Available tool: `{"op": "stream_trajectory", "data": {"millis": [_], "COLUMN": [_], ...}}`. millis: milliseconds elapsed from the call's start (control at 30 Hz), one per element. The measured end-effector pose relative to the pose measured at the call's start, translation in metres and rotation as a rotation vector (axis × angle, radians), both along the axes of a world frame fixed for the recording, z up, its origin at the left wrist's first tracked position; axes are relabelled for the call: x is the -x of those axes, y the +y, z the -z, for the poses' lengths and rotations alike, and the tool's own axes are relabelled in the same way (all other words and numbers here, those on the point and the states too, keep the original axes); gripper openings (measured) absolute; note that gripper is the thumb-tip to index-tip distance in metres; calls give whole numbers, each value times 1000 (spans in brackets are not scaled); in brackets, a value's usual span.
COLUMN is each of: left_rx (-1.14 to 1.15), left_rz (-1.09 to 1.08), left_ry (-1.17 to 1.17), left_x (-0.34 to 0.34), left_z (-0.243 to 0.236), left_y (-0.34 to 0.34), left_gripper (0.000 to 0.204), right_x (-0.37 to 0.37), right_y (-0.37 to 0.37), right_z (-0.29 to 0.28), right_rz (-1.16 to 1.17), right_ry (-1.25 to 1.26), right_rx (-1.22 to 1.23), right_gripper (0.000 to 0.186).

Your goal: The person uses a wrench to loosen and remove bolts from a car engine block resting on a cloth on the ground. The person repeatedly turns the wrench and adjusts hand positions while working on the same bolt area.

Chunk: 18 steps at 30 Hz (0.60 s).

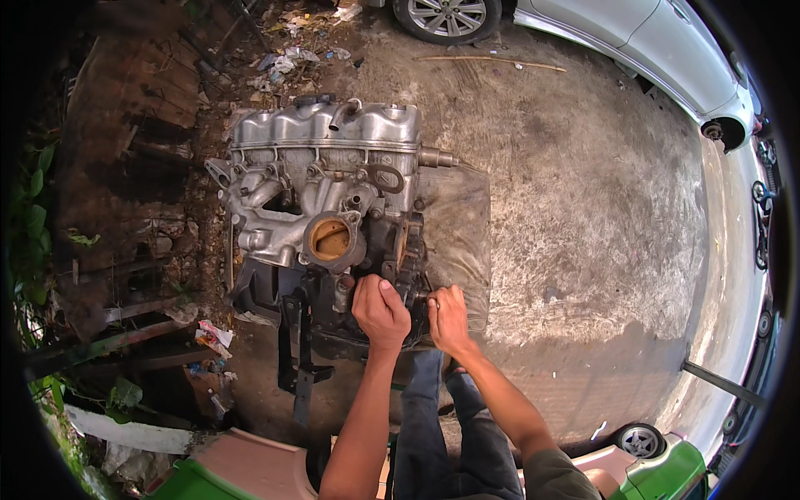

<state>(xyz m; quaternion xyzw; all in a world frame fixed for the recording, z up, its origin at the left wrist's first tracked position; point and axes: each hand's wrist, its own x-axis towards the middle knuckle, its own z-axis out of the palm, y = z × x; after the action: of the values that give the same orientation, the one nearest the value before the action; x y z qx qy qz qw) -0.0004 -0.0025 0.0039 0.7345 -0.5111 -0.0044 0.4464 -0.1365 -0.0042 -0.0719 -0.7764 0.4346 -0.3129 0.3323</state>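
Note:
A car engine (pixel 325 125) lies before me, its ribbed silver cover at the far side and its cast intake manifold (pixel 271 229) nearer. A round, brownish opening (pixel 331 239) in the manifold faces up. My left hand (pixel 382 312) is closed at the engine's dark near right part, thumb on top; what lies inside its fingers is hidden. Just right of it, my right hand (pixel 450 318) is closed against the engine's right end (pixel 408 267). A small part may be between its fingers, but I cannot make it out. A black metal bracket (pixel 302 342) hangs at the near left.
A flattened grey sheet (pixel 458 242) lies under the engine on the concrete floor (pixel 583 208). Beyond stands a silver car (pixel 600 33). Scrap and litter (pixel 287 62) line the left side. A green and pink vehicle (pixel 667 471) is close behind my legs (pixel 421 417).

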Motion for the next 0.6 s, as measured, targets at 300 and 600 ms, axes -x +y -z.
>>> {"op": "stream_trajectory", "data": {"millis": [300,600], "left_rx": [-17,-35], "left_rz": [-2,0], "left_ry": [4,12], "left_x": [1,1], "left_z": [-2,-1], "left_y": [1,2], "left_gripper": [29,28], "right_x": [13,-14], "right_y": [-22,-70], "right_z": [10,64], "right_rz": [468,585], "right_ry": [-155,-313], "right_rx": [-525,-822], "right_gripper": [29,36]}}
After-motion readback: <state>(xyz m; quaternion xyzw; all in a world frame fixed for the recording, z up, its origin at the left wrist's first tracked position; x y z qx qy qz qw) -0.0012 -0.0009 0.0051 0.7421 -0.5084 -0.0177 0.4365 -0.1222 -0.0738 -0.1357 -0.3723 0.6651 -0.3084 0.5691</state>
